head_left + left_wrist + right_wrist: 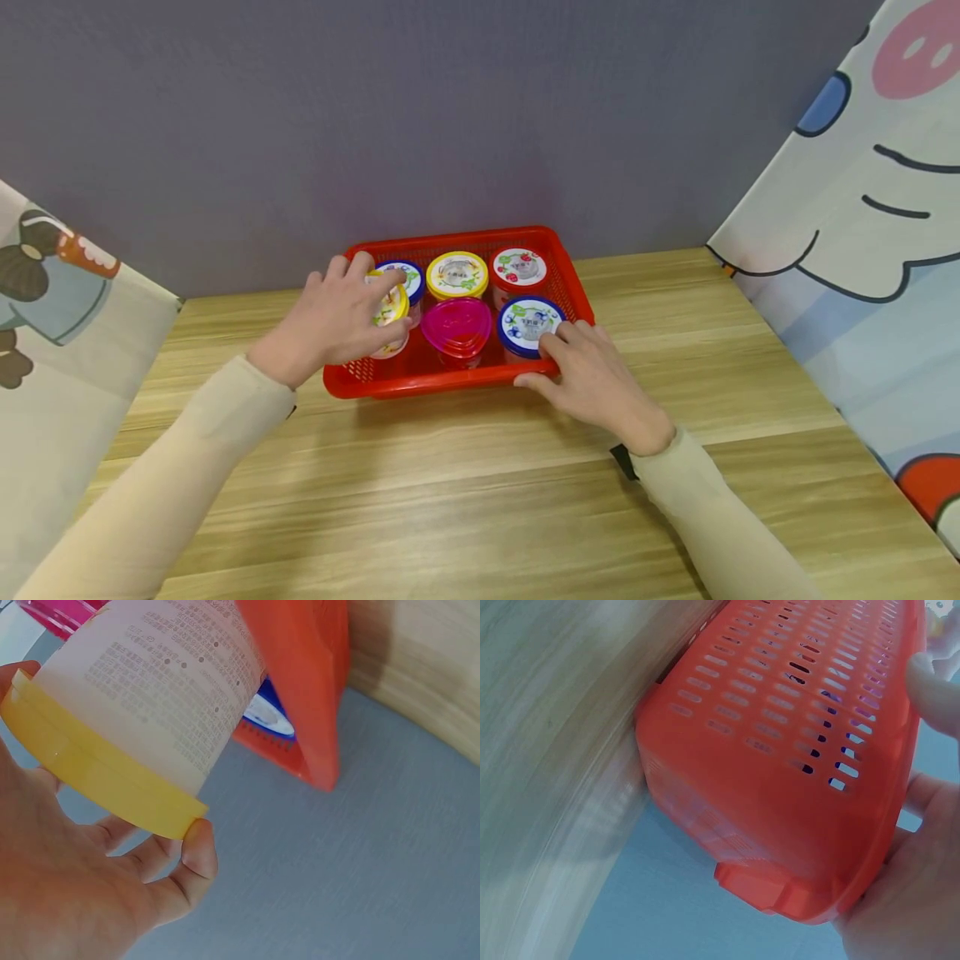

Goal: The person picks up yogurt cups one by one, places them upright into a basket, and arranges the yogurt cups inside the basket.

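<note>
My left hand (pixel 335 312) grips a yellow-lidded tub (pixel 157 690) by its lid, at the left end of a red plastic basket (pixel 420 384). In the left wrist view the fingertips curl round the lid's rim, and small print covers the tub's pale side. At the basket's front right corner my right hand (pixel 592 375) holds the rim, thumb outside and fingers over the inner side. Those fingers overlap a blue-lidded tub (pixel 528 321) in the head view. Beside it in the front row is a tub with a bright pink lid (pixel 457 327).
Along the basket's back row stand another blue-lidded tub (pixel 408 275), a second yellow-lidded tub (pixel 457 273) and a red-lidded tub (pixel 519 267). The basket sits on a wood-grain table (pixel 450 500) close to a grey wall (pixel 465 108). Cartoon-printed panels (pixel 847 183) flank both sides.
</note>
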A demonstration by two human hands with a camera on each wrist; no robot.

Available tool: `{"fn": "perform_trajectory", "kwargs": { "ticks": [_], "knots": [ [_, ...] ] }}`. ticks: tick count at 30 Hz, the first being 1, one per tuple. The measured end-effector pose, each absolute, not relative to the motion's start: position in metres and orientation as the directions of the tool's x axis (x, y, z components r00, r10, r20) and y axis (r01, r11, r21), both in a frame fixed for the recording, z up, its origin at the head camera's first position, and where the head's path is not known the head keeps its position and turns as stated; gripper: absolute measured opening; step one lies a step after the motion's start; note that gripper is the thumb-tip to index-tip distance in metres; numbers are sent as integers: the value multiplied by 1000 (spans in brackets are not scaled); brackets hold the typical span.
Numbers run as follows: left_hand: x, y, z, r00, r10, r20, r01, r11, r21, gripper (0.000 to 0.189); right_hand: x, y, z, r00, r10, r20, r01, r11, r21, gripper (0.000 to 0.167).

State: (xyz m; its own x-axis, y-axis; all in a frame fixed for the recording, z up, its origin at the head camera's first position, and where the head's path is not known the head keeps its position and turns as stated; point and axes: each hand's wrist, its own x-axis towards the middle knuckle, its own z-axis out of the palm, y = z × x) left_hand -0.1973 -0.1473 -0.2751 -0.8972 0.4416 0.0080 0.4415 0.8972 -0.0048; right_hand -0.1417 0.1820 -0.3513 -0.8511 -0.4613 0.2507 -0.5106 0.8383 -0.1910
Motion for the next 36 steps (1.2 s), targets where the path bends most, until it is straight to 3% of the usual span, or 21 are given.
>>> {"fn": "perform_trajectory", "kwargs": {
  "ticks": [23,36],
  "knots": [
    [-193,-142,-304,-895,441,-62,439,897,51,67,-141,182,-351,-854,-460,242,-507,841,-190,49],
    [-192,-137,-314,-885,447,-132,447,894,29,67,-141,182,-351,-851,-461,250,-511,838,-192,50]
  ]
}}
